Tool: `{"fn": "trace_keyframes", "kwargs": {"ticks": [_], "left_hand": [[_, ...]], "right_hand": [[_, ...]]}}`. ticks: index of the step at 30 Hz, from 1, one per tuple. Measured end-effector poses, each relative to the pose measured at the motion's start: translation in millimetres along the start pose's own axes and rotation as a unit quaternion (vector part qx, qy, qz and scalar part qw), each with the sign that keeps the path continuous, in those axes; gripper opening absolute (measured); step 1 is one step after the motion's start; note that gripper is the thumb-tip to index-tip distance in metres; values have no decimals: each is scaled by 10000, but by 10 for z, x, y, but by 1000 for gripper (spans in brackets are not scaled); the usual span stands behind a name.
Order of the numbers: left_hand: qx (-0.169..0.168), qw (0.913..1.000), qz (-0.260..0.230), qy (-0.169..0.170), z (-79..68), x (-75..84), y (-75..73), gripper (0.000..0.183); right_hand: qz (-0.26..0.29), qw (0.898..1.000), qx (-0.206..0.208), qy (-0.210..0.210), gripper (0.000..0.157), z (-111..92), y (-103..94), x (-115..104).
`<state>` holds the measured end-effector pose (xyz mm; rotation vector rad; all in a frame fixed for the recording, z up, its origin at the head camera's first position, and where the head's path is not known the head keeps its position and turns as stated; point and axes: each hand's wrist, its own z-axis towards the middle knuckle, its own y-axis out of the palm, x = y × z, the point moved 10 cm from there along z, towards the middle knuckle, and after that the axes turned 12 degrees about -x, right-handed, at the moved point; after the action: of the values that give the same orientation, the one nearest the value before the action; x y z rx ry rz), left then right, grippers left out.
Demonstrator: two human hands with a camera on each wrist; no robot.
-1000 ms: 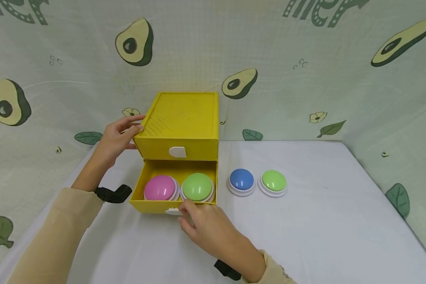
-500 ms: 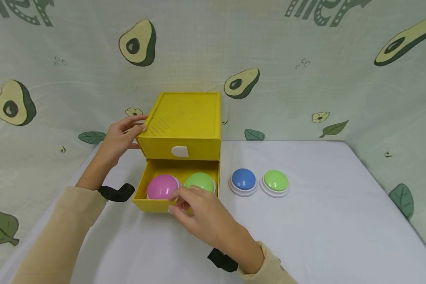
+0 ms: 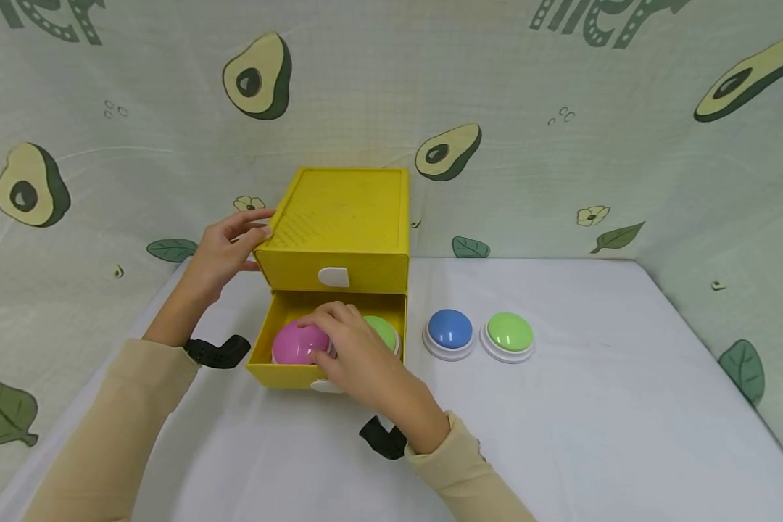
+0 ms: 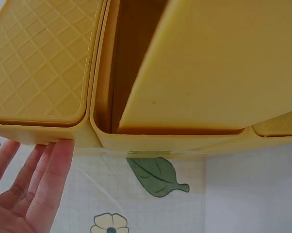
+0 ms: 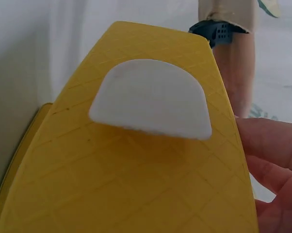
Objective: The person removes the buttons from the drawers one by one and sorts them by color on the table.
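Note:
A yellow two-drawer box (image 3: 342, 210) stands in the head view, its lower drawer (image 3: 280, 376) pulled out. Inside that drawer sit a pink dome push button (image 3: 293, 342) and, to its right, a green one (image 3: 383, 331), partly hidden by my right hand (image 3: 355, 355). The right hand reaches over the drawer front, fingers spread above the pink button's right side; whether they touch it I cannot tell. My left hand (image 3: 225, 250) rests against the box's left side near the top. In the left wrist view, straight fingers (image 4: 54, 174) touch the yellow wall.
To the right of the box, a blue push button (image 3: 449, 330) and a second green push button (image 3: 510, 333) lie on the white tabletop (image 3: 594, 406). White pull tabs (image 3: 333, 276) mark the drawer fronts. An avocado-print cloth (image 3: 352, 65) hangs close behind.
My right hand has left the lower drawer's pull tab, risen over the drawer front and moved inward to the pink button. The left hand keeps its place on the box.

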<state>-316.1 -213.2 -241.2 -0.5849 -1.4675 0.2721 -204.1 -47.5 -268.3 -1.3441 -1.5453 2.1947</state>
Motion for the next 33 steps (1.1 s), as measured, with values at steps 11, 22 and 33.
{"fn": "trace_keyframes", "kwargs": {"ticks": [11, 22, 33], "left_hand": [[-26, 10000, -14, 48, 18, 6, -2, 49], [-25, 10000, -55, 23, 5, 5, 1, 48], [-20, 10000, -26, 3, 7, -8, -1, 49]], "right_hand": [[14, 9945, -1019, 254, 49, 230, 93, 77], [-412, 9838, -1745, 66, 54, 380, 282, 153], [-567, 9781, -2001, -66, 52, 423, 344, 144]]}}
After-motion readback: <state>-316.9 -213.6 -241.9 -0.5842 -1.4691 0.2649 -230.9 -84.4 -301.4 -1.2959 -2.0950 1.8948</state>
